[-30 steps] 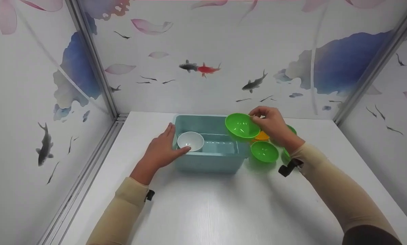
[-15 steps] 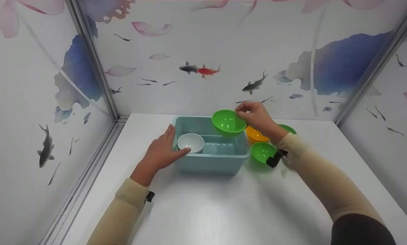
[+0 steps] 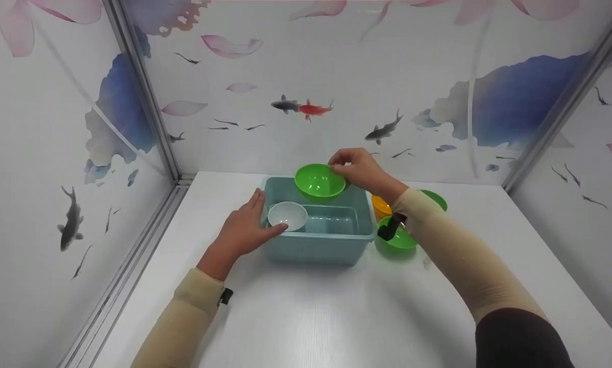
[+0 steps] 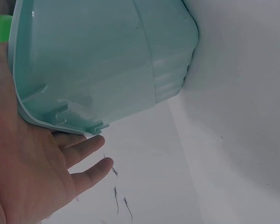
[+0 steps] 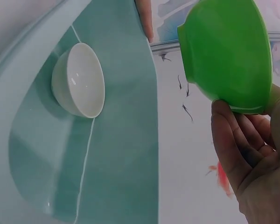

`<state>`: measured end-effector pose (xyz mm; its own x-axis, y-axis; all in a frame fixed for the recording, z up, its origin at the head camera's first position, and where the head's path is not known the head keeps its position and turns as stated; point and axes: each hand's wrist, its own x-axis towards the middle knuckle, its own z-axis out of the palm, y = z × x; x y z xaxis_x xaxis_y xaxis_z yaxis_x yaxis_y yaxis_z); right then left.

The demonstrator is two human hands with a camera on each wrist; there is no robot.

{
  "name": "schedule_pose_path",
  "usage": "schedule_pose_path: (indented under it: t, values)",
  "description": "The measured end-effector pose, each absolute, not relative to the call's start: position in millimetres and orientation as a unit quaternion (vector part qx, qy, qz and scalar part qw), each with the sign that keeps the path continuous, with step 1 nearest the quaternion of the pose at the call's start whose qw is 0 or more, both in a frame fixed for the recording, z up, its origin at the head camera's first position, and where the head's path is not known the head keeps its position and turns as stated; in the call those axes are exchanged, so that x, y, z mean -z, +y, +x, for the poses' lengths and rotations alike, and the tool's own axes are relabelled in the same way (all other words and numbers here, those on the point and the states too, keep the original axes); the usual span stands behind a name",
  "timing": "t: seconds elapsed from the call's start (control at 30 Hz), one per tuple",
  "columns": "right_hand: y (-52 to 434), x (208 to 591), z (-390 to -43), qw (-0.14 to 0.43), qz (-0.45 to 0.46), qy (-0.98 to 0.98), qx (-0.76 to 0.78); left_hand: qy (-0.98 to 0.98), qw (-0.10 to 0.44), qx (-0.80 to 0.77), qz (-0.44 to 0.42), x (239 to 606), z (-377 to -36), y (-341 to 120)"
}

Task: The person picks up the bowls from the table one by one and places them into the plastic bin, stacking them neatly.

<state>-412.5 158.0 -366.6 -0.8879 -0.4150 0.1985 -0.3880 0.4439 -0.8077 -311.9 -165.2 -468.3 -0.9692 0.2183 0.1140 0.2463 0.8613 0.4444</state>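
**Green bowl carried over the bin, not yet set down**

While the left hand (image 3: 242, 230) lies flat against the near left side of the teal plastic bin (image 3: 316, 248), fingers straight along the wall and thumb up at the rim, the right hand (image 3: 359, 168) holds a green bowl (image 3: 319, 180) by its rim, pinched between thumb and fingers. The wrist view confirms the hold: fingertips (image 5: 233, 140) sit under the bowl's outer wall and nothing supports it from below.

Change noted: a second ago this bowl hung beyond the bin's right edge, above the other bowls; it now hangs over the far part of the bin's interior, to the left of its earlier place. The left hand has not shifted.

Below the held bowl and toward the person, a white bowl (image 3: 287, 215) rests upright in the bin's near left corner, just beside the left hand's thumb. Behind the right wrist, outside the bin, stand an orange bowl (image 3: 381, 205) and two more green bowls, one (image 3: 399, 240) partly hidden by the wrist strap and one (image 3: 435, 198) farther off.

Judgement: the transfer is at its carry stage; the bowl is clear of the bin's wall and lowering remains.
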Motion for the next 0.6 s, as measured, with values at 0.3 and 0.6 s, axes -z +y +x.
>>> schedule_pose_path:
  t: [0.3, 0.6]
  values:
    - [134, 372, -426, 0.046, -0.246, 0.847, 0.470, -0.965, 0.029, 0.230, -0.122, 470, -315, -167]
    - [121, 375, -439, 0.047, -0.251, 0.843, 0.472, -0.963, 0.027, 0.238, -0.126, 471, -314, -167]
